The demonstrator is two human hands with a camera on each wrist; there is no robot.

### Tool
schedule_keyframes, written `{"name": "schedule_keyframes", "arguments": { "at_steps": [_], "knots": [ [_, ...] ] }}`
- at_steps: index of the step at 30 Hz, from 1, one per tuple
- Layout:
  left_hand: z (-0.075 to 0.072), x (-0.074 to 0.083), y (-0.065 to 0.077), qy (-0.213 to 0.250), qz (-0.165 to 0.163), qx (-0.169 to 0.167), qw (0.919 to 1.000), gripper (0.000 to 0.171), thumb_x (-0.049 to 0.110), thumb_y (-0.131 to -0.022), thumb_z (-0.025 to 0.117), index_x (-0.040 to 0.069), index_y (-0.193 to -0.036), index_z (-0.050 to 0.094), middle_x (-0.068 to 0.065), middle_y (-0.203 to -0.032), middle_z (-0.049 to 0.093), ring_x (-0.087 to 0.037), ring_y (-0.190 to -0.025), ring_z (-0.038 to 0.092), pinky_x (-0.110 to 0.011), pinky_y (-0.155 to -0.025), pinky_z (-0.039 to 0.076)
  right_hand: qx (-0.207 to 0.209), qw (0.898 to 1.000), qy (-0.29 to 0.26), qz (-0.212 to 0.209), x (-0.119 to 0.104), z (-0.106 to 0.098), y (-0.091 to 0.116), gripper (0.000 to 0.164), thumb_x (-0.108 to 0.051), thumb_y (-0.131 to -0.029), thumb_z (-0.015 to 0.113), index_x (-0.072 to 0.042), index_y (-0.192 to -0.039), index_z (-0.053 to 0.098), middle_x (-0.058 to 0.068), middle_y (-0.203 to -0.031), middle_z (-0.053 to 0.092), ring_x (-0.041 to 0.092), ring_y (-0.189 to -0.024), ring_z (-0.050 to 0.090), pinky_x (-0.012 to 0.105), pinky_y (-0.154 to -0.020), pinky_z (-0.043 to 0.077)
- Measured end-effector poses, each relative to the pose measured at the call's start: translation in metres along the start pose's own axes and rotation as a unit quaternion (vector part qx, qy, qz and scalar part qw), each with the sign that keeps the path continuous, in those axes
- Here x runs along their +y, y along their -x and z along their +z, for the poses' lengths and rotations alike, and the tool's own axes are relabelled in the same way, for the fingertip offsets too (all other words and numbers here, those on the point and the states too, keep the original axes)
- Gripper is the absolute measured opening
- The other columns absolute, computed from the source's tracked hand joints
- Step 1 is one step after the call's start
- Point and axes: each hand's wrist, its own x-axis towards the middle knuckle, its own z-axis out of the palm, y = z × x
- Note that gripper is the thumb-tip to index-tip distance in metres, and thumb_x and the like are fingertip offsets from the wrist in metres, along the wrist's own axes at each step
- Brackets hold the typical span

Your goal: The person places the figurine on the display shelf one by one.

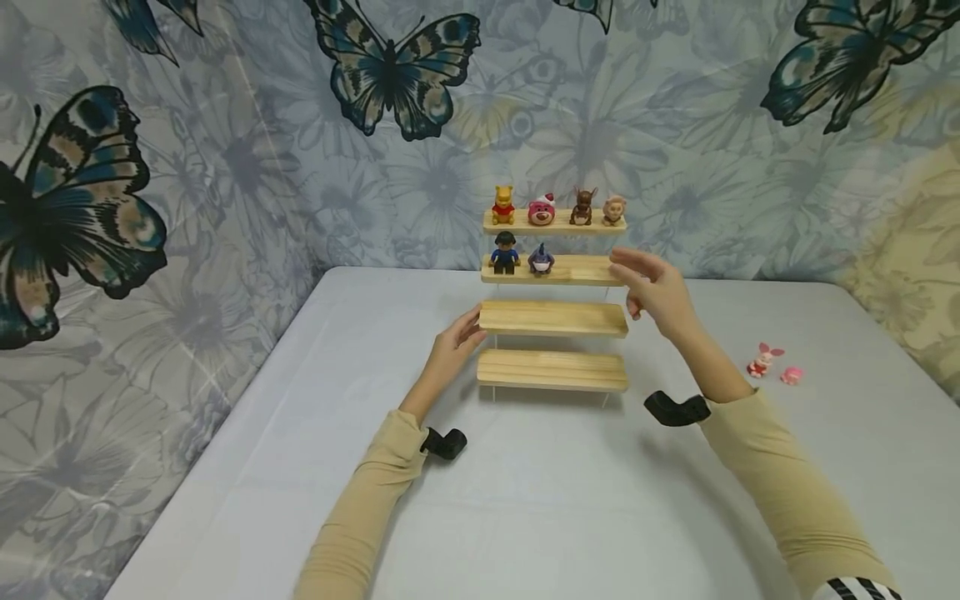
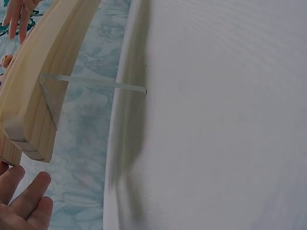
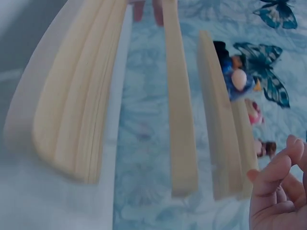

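A four-tier wooden display shelf point(image 1: 553, 319) with clear supports stands on the table. My left hand point(image 1: 452, 342) is at the left end of the third tier from the top, its fingertips at the board's edge. In the left wrist view its fingers point(image 2: 33, 194) are loosely extended. My right hand point(image 1: 656, 292) is beside the right end of the second tier point(image 1: 577, 268), fingers reaching to the board's end and gripping nothing visible. On that tier sit a dark-haired toy figure point(image 1: 505, 253) in blue and a blue donkey figurine point(image 1: 541, 261).
On the top tier sit a yellow bear figurine point(image 1: 503, 206), a pink bear figurine point(image 1: 542, 210), a brown figurine point(image 1: 582, 207) and a beige figurine point(image 1: 614, 210). A piglet figurine point(image 1: 762, 361) and a small pink figurine point(image 1: 791, 376) are on the table point(image 1: 555, 500) at right.
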Motion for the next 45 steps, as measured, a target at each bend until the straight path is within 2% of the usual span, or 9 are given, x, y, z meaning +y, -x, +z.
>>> {"name": "schedule_keyframes", "arguments": {
  "at_steps": [3, 4, 10, 11, 13, 20, 26, 36, 45],
  "knots": [
    [0.003, 0.0, 0.0, 0.004, 0.007, -0.001, 1.0, 0.049, 0.014, -0.092, 0.053, -0.001, -0.135, 0.037, -0.019, -0.132, 0.041, -0.028, -0.113, 0.047, -0.028, -0.09, 0.042, 0.014, 1.0, 0.02, -0.009, 0.003, -0.022, 0.009, 0.043, -0.025, -0.088, 0.059, 0.0, -0.123, 0.052, 0.009, -0.107, 0.059, 0.011, -0.037, 0.043, 0.024, -0.033, 0.04],
    [0.005, -0.001, -0.001, 0.004, 0.008, -0.001, 1.0, 0.049, 0.014, -0.092, 0.053, -0.001, -0.135, 0.037, -0.019, -0.132, 0.04, -0.028, -0.113, 0.048, -0.028, -0.09, 0.042, 0.007, 1.0, -0.008, -0.015, 0.024, -0.039, 0.003, 0.043, -0.025, -0.088, 0.06, -0.001, -0.122, 0.053, 0.008, -0.106, 0.059, 0.01, -0.039, 0.044, 0.023, -0.035, 0.04],
    [0.007, -0.001, -0.003, 0.005, 0.0, -0.006, 1.0, 0.05, 0.02, -0.092, 0.052, 0.003, -0.137, 0.036, -0.015, -0.134, 0.039, -0.024, -0.113, 0.047, -0.026, -0.09, 0.041, 0.039, 0.998, -0.049, -0.019, 0.022, -0.078, 0.02, 0.034, -0.019, -0.088, 0.06, -0.002, -0.117, 0.057, -0.001, -0.103, 0.06, 0.01, -0.04, 0.045, 0.02, -0.037, 0.041],
    [0.006, -0.001, -0.003, 0.005, -0.001, -0.008, 1.0, 0.051, 0.021, -0.092, 0.052, 0.003, -0.137, 0.035, -0.014, -0.135, 0.039, -0.024, -0.114, 0.047, -0.026, -0.09, 0.041, 0.057, 0.998, -0.023, -0.013, 0.003, -0.073, 0.031, 0.032, -0.018, -0.088, 0.059, -0.003, -0.116, 0.057, -0.003, -0.102, 0.06, 0.01, -0.04, 0.045, 0.02, -0.036, 0.041],
    [0.003, -0.001, -0.002, 0.003, -0.003, -0.01, 0.9999, 0.051, 0.022, -0.092, 0.052, 0.003, -0.137, 0.035, -0.014, -0.135, 0.039, -0.023, -0.114, 0.047, -0.025, -0.091, 0.041, 0.065, 0.997, -0.047, 0.0, 0.007, -0.08, 0.037, 0.027, -0.015, -0.087, 0.06, -0.007, -0.113, 0.06, -0.003, -0.1, 0.061, 0.01, -0.039, 0.045, 0.019, -0.036, 0.041],
    [-0.008, -0.001, 0.002, -0.002, 0.002, 0.002, 1.0, 0.05, 0.018, -0.092, 0.052, 0.001, -0.136, 0.035, -0.016, -0.134, 0.039, -0.026, -0.113, 0.047, -0.029, -0.091, 0.041, 0.076, 0.993, -0.086, 0.03, 0.041, -0.112, 0.043, 0.029, -0.015, -0.088, 0.058, -0.002, -0.115, 0.058, -0.001, -0.1, 0.063, 0.013, -0.041, 0.048, 0.023, -0.036, 0.043],
    [-0.004, -0.001, 0.003, 0.0, 0.001, -0.01, 0.9999, 0.051, 0.021, -0.093, 0.051, 0.001, -0.137, 0.034, -0.016, -0.135, 0.037, -0.026, -0.115, 0.046, -0.028, -0.092, 0.04, 0.108, 0.99, -0.039, 0.081, 0.067, -0.148, 0.052, 0.028, -0.019, -0.087, 0.061, -0.012, -0.114, 0.061, -0.004, -0.098, 0.063, 0.013, -0.04, 0.05, 0.025, -0.033, 0.042],
    [-0.001, -0.001, -0.001, 0.003, 0.003, -0.008, 1.0, 0.052, 0.021, -0.092, 0.052, 0.001, -0.136, 0.035, -0.015, -0.134, 0.039, -0.026, -0.114, 0.047, -0.029, -0.092, 0.041, 0.16, 0.97, -0.128, 0.132, 0.055, -0.149, 0.078, 0.013, -0.015, -0.085, 0.063, -0.014, -0.097, 0.066, -0.007, -0.09, 0.063, 0.008, -0.042, 0.048, 0.019, -0.035, 0.042],
    [0.0, -0.002, 0.001, 0.005, 0.003, -0.009, 0.9999, 0.05, 0.017, -0.093, 0.051, -0.001, -0.136, 0.034, -0.017, -0.135, 0.038, -0.029, -0.114, 0.046, -0.03, -0.092, 0.04, 0.147, 0.966, -0.135, 0.164, 0.062, -0.161, 0.091, 0.012, -0.015, -0.086, 0.061, -0.016, -0.097, 0.067, -0.009, -0.087, 0.062, 0.007, -0.045, 0.048, 0.019, -0.035, 0.041]
  ]
}}
